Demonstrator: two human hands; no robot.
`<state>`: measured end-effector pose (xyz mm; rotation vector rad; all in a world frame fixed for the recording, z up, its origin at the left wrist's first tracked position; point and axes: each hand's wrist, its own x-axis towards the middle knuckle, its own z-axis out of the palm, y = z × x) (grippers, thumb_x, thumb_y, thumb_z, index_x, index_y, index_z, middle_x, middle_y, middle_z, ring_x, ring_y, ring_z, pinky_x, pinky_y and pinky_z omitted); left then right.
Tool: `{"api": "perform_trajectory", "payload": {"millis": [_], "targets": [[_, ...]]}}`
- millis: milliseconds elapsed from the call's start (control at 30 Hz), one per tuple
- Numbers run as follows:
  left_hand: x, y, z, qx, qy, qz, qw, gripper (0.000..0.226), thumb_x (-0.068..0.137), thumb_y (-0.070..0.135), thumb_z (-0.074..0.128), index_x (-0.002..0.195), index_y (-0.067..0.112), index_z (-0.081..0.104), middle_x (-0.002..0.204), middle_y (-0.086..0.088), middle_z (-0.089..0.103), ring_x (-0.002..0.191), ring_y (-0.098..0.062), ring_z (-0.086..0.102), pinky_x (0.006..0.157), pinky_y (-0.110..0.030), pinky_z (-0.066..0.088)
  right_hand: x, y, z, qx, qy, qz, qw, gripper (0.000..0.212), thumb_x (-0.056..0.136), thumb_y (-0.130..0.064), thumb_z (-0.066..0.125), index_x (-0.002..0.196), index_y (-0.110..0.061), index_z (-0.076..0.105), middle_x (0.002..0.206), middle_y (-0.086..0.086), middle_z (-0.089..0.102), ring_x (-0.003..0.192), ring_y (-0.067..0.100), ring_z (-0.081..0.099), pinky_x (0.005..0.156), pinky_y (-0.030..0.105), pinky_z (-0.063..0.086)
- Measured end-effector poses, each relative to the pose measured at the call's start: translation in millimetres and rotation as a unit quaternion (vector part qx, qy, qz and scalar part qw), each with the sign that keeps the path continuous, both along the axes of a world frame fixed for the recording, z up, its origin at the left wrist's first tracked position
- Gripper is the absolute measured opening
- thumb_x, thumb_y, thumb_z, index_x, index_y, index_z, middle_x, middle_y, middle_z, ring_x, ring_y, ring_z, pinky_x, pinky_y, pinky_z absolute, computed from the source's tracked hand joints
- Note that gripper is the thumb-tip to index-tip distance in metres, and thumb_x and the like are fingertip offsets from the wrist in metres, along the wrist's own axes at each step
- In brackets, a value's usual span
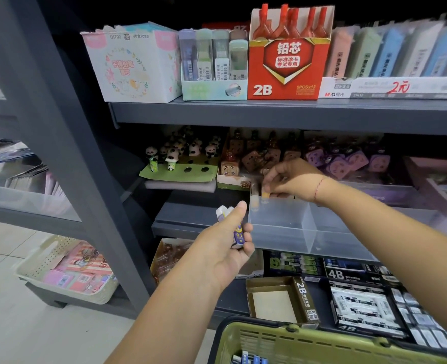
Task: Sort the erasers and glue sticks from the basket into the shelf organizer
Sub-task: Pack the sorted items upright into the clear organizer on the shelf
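A clear plastic shelf organizer [282,222] with a divider sits on the middle shelf. My right hand [290,179] reaches over its back left corner, fingers pinched on a small orange-and-white item [265,194] at the rim. A second tube-like item [254,198] stands inside that corner. My left hand [230,240] hovers just left of the organizer, closed around white erasers with blue-and-yellow wrappers [236,236]. The green basket [282,340] is at the bottom edge, with blue-wrapped items [248,359] showing inside.
The shelf above holds boxes of pencil leads [288,64] and erasers. Behind the organizer stand panda figures [177,156] and small novelty items. Below lie 2B and 4B boxes [361,308]. A cream basket [67,271] sits on the floor at left, beside a grey shelf post.
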<state>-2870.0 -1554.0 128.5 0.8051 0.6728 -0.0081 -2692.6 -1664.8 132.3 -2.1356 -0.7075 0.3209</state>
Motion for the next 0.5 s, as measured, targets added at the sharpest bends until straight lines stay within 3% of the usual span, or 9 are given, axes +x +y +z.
{"api": "perform_trajectory", "payload": {"millis": [100,233,500], "targets": [[-0.6,-2.6,2.6,-0.003,0.005,0.001,1.0,0.03,0.085,0.035,0.069,0.082,0.009,0.055,0.068,-0.007,0.053,0.054,-0.012,0.045,0.043,-0.018,0.041,-3.0,0.0,-4.6,-0.059,-0.103,-0.016,0.993,0.006,0.083,-0.02,0.072,0.083,-0.018,0.067,0.075,-0.009,0.061,0.068,0.005,0.053,0.058,0.006,0.038],[-0.1,-2.6,3.4,-0.04,-0.005,0.009,0.999,0.032,0.094,0.036,0.058,0.082,0.007,0.054,0.071,-0.009,0.05,0.059,-0.015,0.046,0.051,-0.022,0.043,-5.7,-2.8,-11.3,-0.084,-0.139,0.002,0.987,0.005,0.086,-0.021,0.068,0.086,-0.015,0.067,0.086,-0.001,0.064,0.083,0.013,0.056,0.065,0.019,0.037],[1.6,-2.5,-1.5,-0.072,-0.041,0.026,0.996,0.014,0.099,0.003,0.046,0.101,-0.007,0.055,0.087,-0.019,0.055,0.075,-0.023,0.055,0.072,-0.037,0.054,-15.9,-10.0,-2.1,-0.117,-0.171,0.002,0.978,0.02,0.092,-0.025,0.06,0.099,-0.012,0.073,0.097,0.002,0.069,0.092,0.016,0.059,0.072,0.021,0.038]]}}
